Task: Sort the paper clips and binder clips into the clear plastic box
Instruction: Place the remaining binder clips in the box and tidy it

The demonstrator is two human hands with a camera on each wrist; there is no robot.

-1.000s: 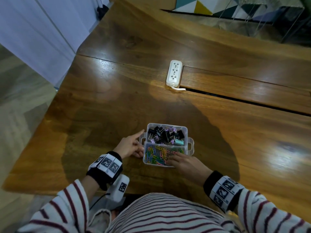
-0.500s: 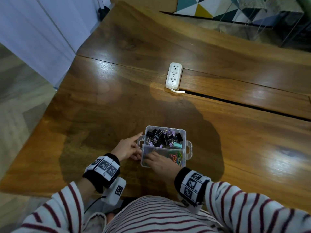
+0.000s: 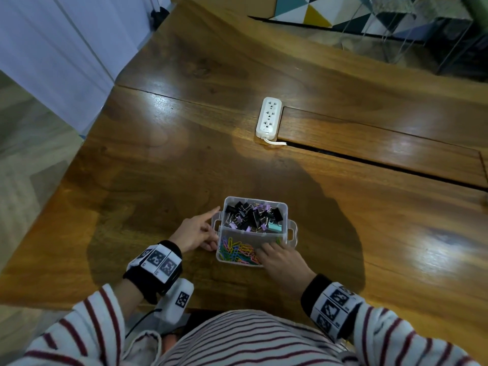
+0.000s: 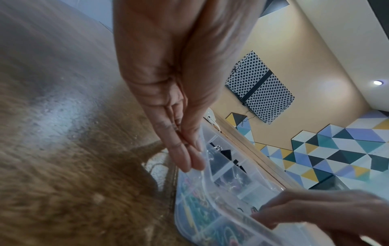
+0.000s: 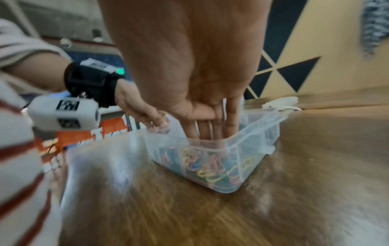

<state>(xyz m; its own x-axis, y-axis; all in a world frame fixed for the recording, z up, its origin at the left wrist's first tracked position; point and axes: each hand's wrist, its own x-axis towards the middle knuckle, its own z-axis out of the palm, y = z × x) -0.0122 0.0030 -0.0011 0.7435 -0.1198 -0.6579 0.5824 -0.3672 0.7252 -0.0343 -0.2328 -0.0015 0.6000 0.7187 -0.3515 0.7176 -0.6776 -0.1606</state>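
Observation:
The clear plastic box (image 3: pixel 290 229) stands on the wooden table (image 3: pixel 158 167) close to my body. Black, purple and teal binder clips (image 3: pixel 252 216) fill its far compartment, and coloured paper clips (image 3: pixel 236 250) lie in the near one. My right hand (image 3: pixel 272 249) reaches into the right side of the near compartment, its straight fingers (image 5: pixel 210 129) down among the paper clips (image 5: pixel 210 168). I cannot tell whether it holds a clip. My left hand (image 3: pixel 208 233) rests against the box's left wall by the handle, with straight fingers (image 4: pixel 189 159) touching the plastic (image 4: pixel 221 183).
A white power strip (image 3: pixel 268 116) lies further back, its cord running into a long slot (image 3: pixel 369 162) in the tabletop. The table's near edge is just behind the box, by my striped shirt. The left table edge drops to the floor.
My right hand went from the right of the paper clip compartment to its left side, then back to the right. The left hand stayed on the box's left wall.

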